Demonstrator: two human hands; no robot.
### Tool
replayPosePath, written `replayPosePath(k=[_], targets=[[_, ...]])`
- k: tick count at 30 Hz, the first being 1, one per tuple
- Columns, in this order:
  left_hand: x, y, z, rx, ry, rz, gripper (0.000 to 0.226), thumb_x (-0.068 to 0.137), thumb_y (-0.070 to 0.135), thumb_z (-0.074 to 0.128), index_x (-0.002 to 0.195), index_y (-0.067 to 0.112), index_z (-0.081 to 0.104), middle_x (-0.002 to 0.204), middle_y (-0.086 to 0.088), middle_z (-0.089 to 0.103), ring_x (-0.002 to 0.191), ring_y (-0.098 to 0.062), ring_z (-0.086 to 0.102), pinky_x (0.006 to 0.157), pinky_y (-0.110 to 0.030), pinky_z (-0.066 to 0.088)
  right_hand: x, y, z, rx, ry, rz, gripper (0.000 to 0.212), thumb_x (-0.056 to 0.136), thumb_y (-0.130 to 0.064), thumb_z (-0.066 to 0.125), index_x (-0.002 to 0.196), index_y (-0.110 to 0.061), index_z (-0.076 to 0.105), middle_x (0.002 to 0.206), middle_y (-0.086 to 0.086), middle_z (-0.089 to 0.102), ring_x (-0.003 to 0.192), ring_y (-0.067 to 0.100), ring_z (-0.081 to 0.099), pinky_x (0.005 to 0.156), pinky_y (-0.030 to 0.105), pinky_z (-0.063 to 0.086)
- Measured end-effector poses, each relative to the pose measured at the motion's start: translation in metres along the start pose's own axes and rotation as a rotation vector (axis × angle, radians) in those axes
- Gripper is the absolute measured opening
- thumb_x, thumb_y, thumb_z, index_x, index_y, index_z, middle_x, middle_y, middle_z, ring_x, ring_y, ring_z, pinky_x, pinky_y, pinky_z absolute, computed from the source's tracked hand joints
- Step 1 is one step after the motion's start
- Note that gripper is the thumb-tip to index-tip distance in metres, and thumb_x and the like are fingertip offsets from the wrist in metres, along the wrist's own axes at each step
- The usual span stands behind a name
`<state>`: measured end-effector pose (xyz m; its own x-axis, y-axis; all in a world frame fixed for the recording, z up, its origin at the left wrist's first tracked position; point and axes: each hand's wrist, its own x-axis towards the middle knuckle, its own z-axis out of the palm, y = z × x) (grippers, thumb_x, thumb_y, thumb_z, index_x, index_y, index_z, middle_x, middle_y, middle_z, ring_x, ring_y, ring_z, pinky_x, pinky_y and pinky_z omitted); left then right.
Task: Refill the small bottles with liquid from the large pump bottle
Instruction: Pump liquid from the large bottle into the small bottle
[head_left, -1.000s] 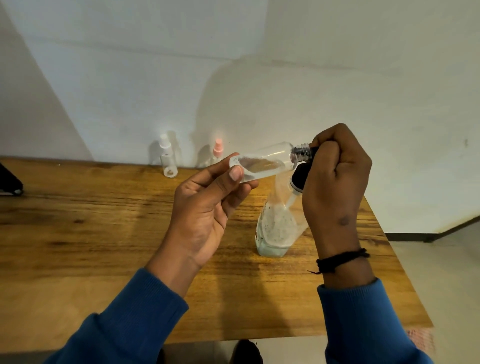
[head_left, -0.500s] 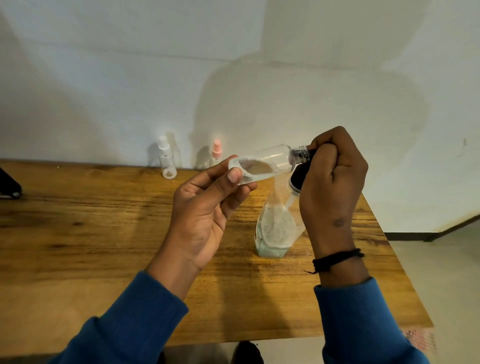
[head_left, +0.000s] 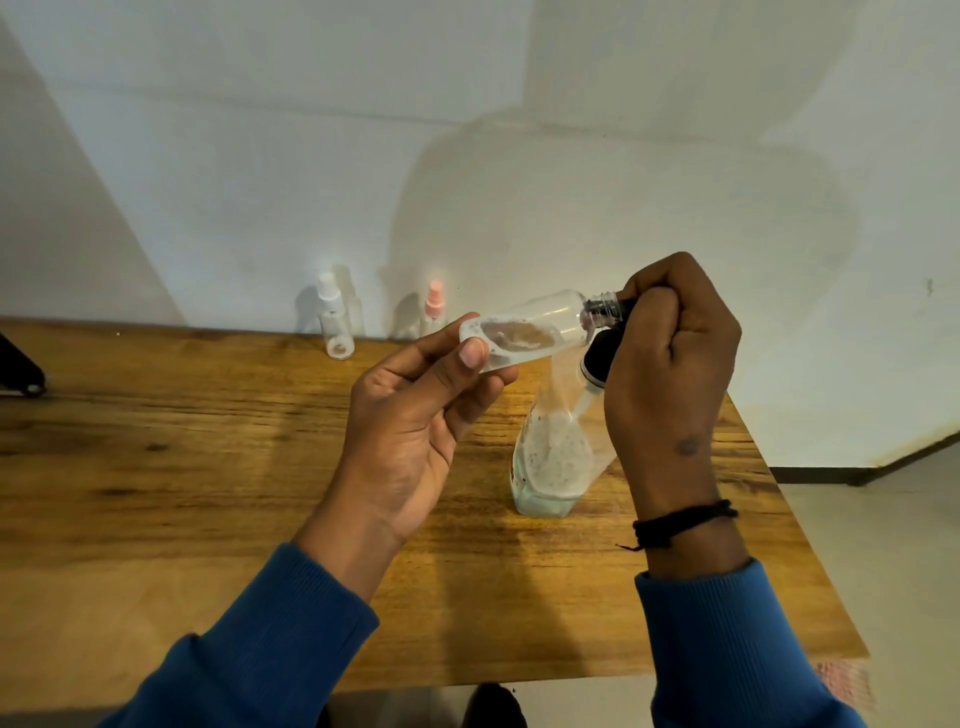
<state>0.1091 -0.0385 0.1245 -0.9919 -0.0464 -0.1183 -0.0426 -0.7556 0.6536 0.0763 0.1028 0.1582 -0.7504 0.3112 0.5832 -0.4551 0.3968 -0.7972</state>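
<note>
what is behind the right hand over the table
The large pump bottle stands on the table, its black pump head at the threaded mouth of the small bottle the left hand holds. The right hand covers the nozzle tip.

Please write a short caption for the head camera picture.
Left hand holds a small bottle sideways at the large pump bottle; right hand grips the pump.
</note>
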Motion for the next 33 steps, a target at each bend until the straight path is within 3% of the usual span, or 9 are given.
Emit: replayPosePath(k=[17,22,26,30,33], targets=[[-0.0012,-0.0004,0.0006,0.001,-0.004,0.000,0.025,0.070,0.009,0.070,0.094,0.007,0.072,0.085,-0.009,0.075,0.076,-0.024,0.074,0.064,-0.020,0.059,-0.0011,-0.0027,0.0002,0.013,0.011,-0.014,0.028,0.090,0.011,0.034,0.075,-0.005,0.052,0.059,-0.004,0.043,0.049,-0.001,0.044,0.046,0.007,0.028],[-0.0015,0.0011,-0.0004,0.002,0.007,-0.013,0.030,0.067,0.010,0.073,0.096,0.004,0.074,0.095,-0.016,0.075,0.077,-0.024,0.074,0.064,-0.020,0.059,-0.0036,-0.0037,0.0024,0.045,0.014,0.023,0.029,0.090,0.013,0.033,0.075,-0.004,0.052,0.058,-0.002,0.042,0.047,-0.002,0.046,0.044,0.007,0.029],[-0.0017,0.0013,0.0009,0.005,-0.002,-0.009,0.021,0.065,0.010,0.074,0.086,0.008,0.078,0.091,-0.014,0.075,0.076,-0.024,0.074,0.063,-0.020,0.058,0.0005,-0.0043,-0.0010,-0.021,0.013,-0.020,0.027,0.089,0.010,0.035,0.075,-0.002,0.055,0.059,-0.004,0.046,0.050,-0.003,0.048,0.045,0.007,0.029],[-0.0011,0.0006,-0.0004,0.004,0.013,-0.006,0.031,0.068,0.009,0.073,0.098,0.003,0.073,0.095,-0.017,0.074,0.076,-0.024,0.074,0.063,-0.020,0.059,-0.0033,-0.0029,0.0025,0.034,0.026,0.006,0.027,0.089,0.013,0.034,0.076,0.002,0.054,0.056,-0.010,0.043,0.048,-0.003,0.046,0.045,0.006,0.029],[-0.0013,0.0015,0.0000,-0.003,0.017,-0.009,0.028,0.068,0.009,0.073,0.095,0.003,0.074,0.094,-0.018,0.074,0.076,-0.024,0.074,0.063,-0.020,0.059,-0.0031,-0.0035,0.0021,0.038,0.014,0.016,0.028,0.089,0.014,0.034,0.075,0.000,0.053,0.054,-0.008,0.043,0.047,-0.002,0.045,0.045,0.005,0.028]])
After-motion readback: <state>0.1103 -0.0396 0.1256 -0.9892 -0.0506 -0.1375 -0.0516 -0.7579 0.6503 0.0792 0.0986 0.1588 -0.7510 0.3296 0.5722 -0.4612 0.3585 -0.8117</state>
